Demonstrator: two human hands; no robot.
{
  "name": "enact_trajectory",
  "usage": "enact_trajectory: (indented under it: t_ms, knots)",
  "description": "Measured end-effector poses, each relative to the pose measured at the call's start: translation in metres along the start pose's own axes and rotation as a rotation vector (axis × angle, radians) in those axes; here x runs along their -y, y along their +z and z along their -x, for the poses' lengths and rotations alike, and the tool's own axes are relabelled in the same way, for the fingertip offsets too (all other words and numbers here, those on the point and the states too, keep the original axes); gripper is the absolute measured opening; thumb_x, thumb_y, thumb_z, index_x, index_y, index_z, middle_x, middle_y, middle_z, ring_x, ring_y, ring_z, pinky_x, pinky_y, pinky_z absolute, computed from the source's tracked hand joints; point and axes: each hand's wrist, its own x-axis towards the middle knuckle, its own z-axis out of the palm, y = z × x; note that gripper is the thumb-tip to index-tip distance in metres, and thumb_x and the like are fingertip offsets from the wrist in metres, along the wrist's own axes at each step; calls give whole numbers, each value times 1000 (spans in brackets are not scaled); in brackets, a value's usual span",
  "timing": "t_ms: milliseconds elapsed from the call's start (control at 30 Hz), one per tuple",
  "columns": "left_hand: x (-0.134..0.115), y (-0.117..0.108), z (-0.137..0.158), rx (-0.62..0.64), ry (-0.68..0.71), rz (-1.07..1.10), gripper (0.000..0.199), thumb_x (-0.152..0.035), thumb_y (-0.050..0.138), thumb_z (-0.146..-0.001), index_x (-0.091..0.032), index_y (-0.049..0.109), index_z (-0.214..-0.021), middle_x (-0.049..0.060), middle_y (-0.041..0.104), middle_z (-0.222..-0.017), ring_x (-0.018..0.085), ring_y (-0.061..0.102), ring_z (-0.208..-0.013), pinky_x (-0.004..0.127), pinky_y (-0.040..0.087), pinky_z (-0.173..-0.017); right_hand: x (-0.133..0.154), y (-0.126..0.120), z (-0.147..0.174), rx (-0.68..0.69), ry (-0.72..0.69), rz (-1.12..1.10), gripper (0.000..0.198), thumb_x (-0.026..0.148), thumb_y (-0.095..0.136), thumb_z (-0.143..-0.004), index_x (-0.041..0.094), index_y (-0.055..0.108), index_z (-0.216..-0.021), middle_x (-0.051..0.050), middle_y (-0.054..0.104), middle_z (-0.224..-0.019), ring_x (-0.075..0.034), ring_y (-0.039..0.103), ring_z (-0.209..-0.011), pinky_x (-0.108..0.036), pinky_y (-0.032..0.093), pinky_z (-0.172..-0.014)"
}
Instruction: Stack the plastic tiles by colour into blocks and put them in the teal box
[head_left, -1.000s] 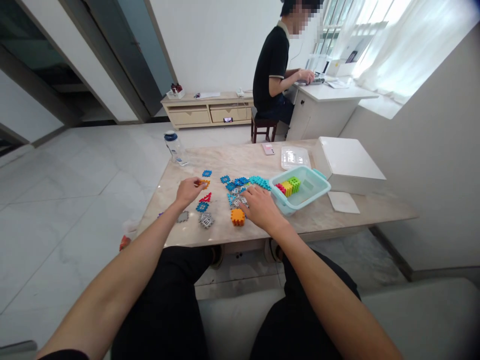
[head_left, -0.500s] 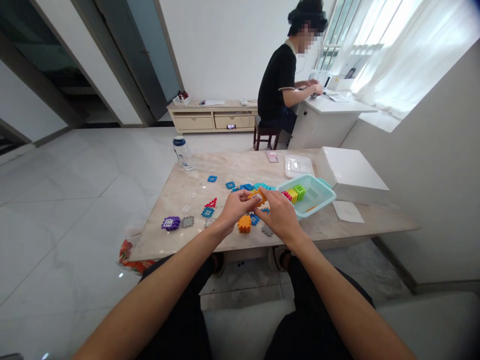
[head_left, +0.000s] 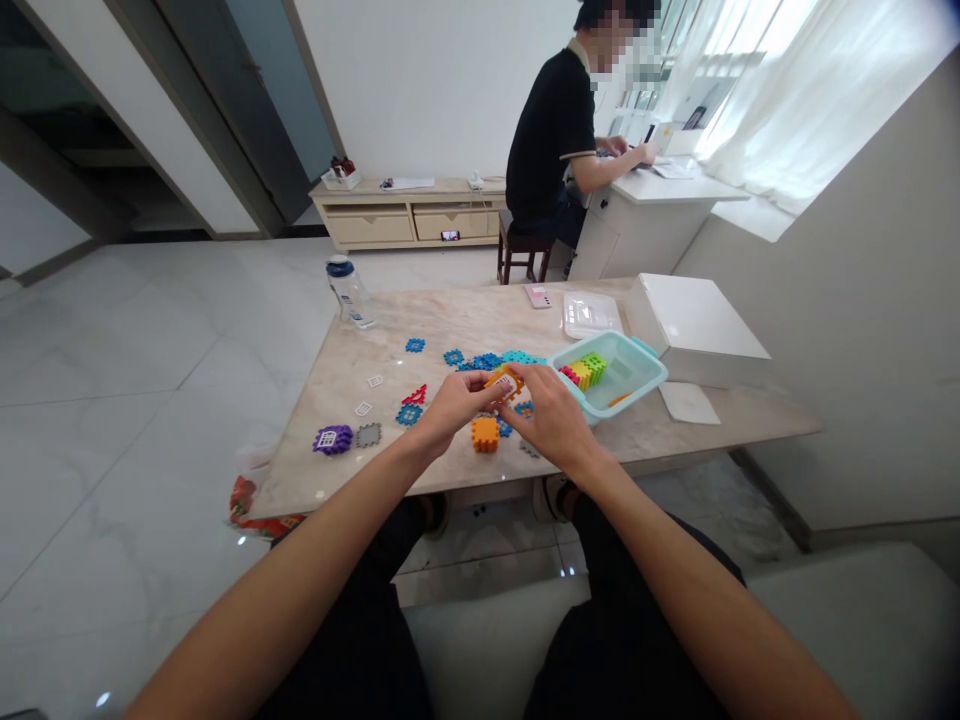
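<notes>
Above the table's middle, my left hand (head_left: 455, 405) and my right hand (head_left: 551, 415) grip an orange building tile (head_left: 504, 379) between them, with a white grid piece on its face. The fingers of both hands are closed around its edges. Just below lies a stack of orange tiles (head_left: 485, 434). Blue tiles (head_left: 486, 361) lie scattered behind my hands, some partly hidden. Left of my left hand are a red triangular piece (head_left: 415, 395) and a blue tile (head_left: 409, 414). Farther left sit a purple tile stack (head_left: 332, 439) and a grey tile (head_left: 368, 435).
A light teal basket (head_left: 637, 385) with green, yellow and red tiles stands right of my hands. Behind it are a clear plastic lid (head_left: 591, 315) and a white box (head_left: 701, 325). A water bottle (head_left: 349, 292) stands at the far left corner. A person (head_left: 551, 135) sits at another desk.
The orange tile has turned in my hands, so its white grid face shows more. The whole view has shifted slightly. The other person's head and hands have moved a little.
</notes>
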Motion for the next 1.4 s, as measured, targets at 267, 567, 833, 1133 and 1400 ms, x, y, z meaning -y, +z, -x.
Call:
enact_trajectory:
  t_ms: [267,567,833,1133,1400]
  knots:
    - [-2,-3,2,32,-87,101,38,-53,91,-77,-17,84,-90,8,78,-98,19,68,-91,30,54,-81,6,-6,1,71,-13,27,54,28,67,-101,24,57,-154,-14,69,-135,-36,63,-127,-54,54,-111]
    - [0,-6,2,84,-59,52,41,-55,88,-81,-18,84,-99,10,78,-105,20,69,-93,30,54,-79,5,-3,2,87,24,36,56,27,66,-98,23,57,-154,-15,62,-135,-35,61,-129,-52,54,-112]
    - [5,-6,-4,17,55,-179,49,-59,90,-72,-16,78,-92,3,72,-81,18,63,-74,28,50,-68,7,2,3,116,-33,32,57,18,67,-95,20,58,-151,-15,63,-135,-33,58,-129,-51,51,-115]
    - [7,-13,-18,8,16,-325,50,-66,87,-64,-19,74,-78,2,70,-67,20,63,-65,28,48,-59,-4,6,-9,157,-56,167,50,43,77,-100,20,64,-142,-13,68,-131,-32,60,-124,-47,51,-109]
    - [33,-27,-32,-49,36,-437,45,-62,77,-62,-19,73,-75,4,72,-66,24,67,-65,32,49,-61,-9,25,-11,230,-28,68,46,43,79,-98,24,66,-138,-10,71,-127,-28,65,-123,-43,53,-106]
